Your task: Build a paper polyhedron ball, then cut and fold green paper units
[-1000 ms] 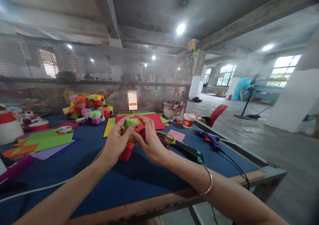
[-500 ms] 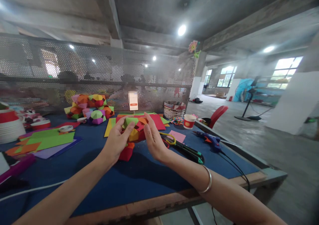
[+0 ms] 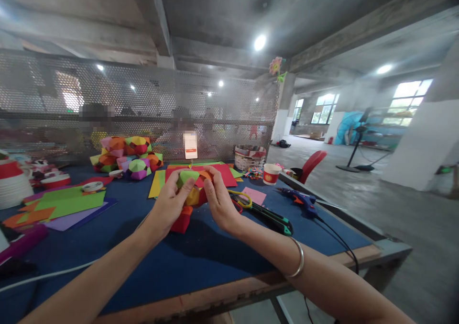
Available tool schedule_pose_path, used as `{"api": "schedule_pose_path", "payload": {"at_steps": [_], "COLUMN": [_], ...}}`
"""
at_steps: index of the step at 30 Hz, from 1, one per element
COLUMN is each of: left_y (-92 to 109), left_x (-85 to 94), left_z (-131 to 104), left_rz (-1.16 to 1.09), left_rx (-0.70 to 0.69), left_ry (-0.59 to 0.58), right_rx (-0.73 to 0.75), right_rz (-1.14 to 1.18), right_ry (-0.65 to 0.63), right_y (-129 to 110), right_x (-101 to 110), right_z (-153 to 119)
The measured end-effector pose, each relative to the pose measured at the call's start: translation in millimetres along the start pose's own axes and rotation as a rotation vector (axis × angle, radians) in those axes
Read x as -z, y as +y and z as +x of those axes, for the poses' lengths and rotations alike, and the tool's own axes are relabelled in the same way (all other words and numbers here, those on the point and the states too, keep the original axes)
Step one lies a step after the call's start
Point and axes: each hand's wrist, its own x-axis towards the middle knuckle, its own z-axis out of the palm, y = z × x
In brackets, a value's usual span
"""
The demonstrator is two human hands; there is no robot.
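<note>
Between my two hands, above the blue table, is a folded paper ball (image 3: 192, 196) with green, yellow, orange and red faces. My left hand (image 3: 171, 203) grips its left side, the thumb lying across the front. On the opposite side my right hand (image 3: 220, 200) closes round the ball, thumb against it and fingers curled over the top. Much of the ball is hidden by the fingers. Just below it a red folded paper piece (image 3: 181, 221) shows; whether the two are joined I cannot tell. Coloured paper sheets (image 3: 229, 173) lie behind my hands.
Finished-looking paper balls (image 3: 138, 166) are piled at the back left. To the right lie scissors (image 3: 242, 197), a green-black box cutter (image 3: 272, 219) and a blue glue gun (image 3: 301, 200) with its cord. A paper cup (image 3: 271, 174) and a woven basket (image 3: 250, 157) stand behind them.
My right hand's fingers, stretched up before, have curled in over the paper ball. My left hand keeps its hold. The view has shifted slightly.
</note>
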Motion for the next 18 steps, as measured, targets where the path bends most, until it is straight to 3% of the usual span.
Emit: {"api": "schedule_pose_path", "payload": {"at_steps": [18], "left_y": [1], "left_x": [-0.6], "left_z": [-1], "left_rz": [-0.024], "left_rx": [-0.007], "left_ry": [-0.008], "right_rx": [-0.022], "right_rz": [0.039], "right_ry": [0.018], "right_y": [-11], "right_x": [3], "right_z": [0]}}
